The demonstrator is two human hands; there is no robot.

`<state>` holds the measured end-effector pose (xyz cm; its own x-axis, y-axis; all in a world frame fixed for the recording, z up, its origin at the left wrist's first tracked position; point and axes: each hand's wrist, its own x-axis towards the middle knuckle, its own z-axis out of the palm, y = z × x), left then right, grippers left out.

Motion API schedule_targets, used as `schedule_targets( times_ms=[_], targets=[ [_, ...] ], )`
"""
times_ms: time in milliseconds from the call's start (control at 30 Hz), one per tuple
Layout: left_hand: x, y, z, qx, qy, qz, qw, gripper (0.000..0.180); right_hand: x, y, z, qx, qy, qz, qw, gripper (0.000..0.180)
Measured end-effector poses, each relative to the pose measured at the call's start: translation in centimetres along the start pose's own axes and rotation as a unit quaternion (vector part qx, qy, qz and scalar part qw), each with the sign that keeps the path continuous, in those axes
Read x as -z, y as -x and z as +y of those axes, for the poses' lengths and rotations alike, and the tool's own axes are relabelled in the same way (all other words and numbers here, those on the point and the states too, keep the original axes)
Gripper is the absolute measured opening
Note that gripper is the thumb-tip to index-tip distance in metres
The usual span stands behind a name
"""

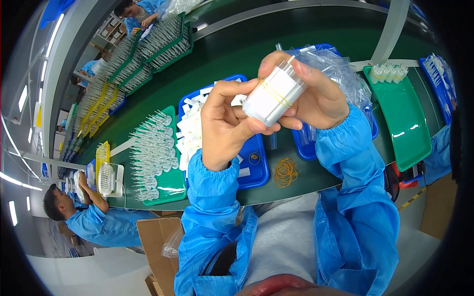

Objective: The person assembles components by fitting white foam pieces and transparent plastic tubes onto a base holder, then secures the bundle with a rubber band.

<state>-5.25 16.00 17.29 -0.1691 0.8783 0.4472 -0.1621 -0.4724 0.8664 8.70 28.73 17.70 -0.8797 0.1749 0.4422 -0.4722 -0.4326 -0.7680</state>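
Observation:
Above the bench, both my hands are closed around a bundle of clear tubes [275, 94] with white pieces inside, held tilted. A yellow rubber band runs around its middle. My left hand [222, 116] grips its left side and lower end. My right hand [322, 96] holds the right side and upper end, its fingers partly hidden behind the bundle. Below lies a heap of loose rubber bands [285, 172]. White rectangular pieces [190, 130] fill part of a blue tray [257, 178] under my left hand. Clear plastic tubes [340, 71] are piled beyond my right hand.
The clear tubes lie in another blue tray [307, 154]. A green tray [170, 191] at left carries many upright clear parts. At right, a green tray [411, 133] bears small white bundles [387, 74]. A white fan [108, 180] and a co-worker [94, 217] are at far left.

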Motion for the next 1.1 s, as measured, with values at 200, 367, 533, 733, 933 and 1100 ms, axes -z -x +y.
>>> schedule_targets(
  times_ms=[200,367,533,733,933,1100],
  targets=[
    [0.6,-0.3,1.0,-0.087,-0.175,0.022,0.98,0.054,0.3,0.6,-2.3,0.04,0.242,0.063,0.967,0.046],
    [0.1,-0.4,1.1,-0.062,-0.031,0.085,0.994,0.051,-0.5,1.0,-2.5,0.078,0.301,0.064,0.948,0.04],
    [1.3,-0.6,1.1,-0.01,-0.042,0.066,0.997,0.054,-0.1,0.4,-1.8,0.104,0.299,0.084,0.945,0.032],
    [0.9,-0.7,1.4,-0.091,-0.167,0.063,0.98,0.05,0.5,0.2,-1.4,0.104,0.315,0.126,0.935,0.028],
    [0.8,-0.3,1.9,-0.095,-0.297,0.047,0.949,0.051,0.7,0.6,-2.0,0.102,0.31,0.073,0.943,0.03],
    [-0.2,0.5,1.8,-0.136,-0.294,0.069,0.943,0.059,-2.5,1.5,-3.2,0.102,0.387,0.087,0.912,0.038]
  ],
)
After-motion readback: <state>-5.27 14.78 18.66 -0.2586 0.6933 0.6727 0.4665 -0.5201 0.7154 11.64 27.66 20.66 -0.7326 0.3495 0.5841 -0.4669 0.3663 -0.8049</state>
